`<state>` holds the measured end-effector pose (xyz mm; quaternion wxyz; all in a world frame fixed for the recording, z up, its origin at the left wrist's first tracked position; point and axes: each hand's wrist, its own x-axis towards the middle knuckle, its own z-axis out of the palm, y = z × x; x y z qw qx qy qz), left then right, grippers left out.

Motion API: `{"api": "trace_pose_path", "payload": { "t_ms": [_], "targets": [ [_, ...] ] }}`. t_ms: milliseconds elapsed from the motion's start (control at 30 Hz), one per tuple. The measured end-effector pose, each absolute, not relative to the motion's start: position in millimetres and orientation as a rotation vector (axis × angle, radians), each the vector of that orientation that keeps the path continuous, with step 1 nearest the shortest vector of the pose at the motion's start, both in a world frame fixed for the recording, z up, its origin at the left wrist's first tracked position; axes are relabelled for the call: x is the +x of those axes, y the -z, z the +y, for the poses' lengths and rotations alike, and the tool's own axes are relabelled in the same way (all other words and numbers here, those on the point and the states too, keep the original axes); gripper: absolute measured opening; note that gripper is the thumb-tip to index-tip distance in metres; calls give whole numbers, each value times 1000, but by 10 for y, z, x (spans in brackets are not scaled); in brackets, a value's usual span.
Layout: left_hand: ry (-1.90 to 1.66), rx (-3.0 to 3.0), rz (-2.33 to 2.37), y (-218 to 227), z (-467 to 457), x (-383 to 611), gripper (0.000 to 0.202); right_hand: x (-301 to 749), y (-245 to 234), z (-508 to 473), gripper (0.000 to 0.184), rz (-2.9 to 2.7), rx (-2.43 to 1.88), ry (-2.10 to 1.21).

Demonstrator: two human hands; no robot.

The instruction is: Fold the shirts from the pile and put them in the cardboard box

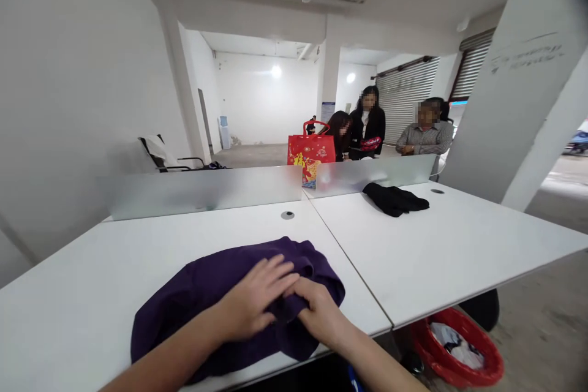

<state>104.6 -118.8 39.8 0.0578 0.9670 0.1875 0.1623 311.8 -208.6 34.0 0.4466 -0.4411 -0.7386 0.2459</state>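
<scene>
A dark purple cloth garment [206, 288] lies bunched on the white table in front of me, part of it over the front edge. What kind of garment it is, I cannot tell. Across its middle rests my left hand [260, 297], fingers stretched out and apart over the fabric. At the garment's right part, my right hand [319, 309] grips a fold of the cloth between thumb and fingers. The fingertips of both hands are close together, and some of the right fingers are hidden in the fabric.
A black cloth [395, 197] lies on the right table [459, 251]. Frosted dividers [206, 191] line the back edge, with a red gift bag [312, 150] behind. Several people [367, 119] are beyond. A red bin [491, 361] holding crumpled material stands at the lower right.
</scene>
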Motion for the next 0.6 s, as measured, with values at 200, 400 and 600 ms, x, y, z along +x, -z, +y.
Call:
{"api": "trace_pose_path", "payload": {
  "t_ms": [200, 400, 600],
  "targets": [
    [-1, 2997, 483, -346, -964, 1392, 68, 3136, -685, -2510, 16, -1927, -1072, -667],
    [-24, 3022, 704, -324, -761, 1287, 22, 3503, -710, -2551, 31, -1834, -1390, -591],
    [-545, 2779, 1139, -777, -493, 594, 27, 4192, -551, -2182, 34, -1893, -1750, -82]
  ]
}}
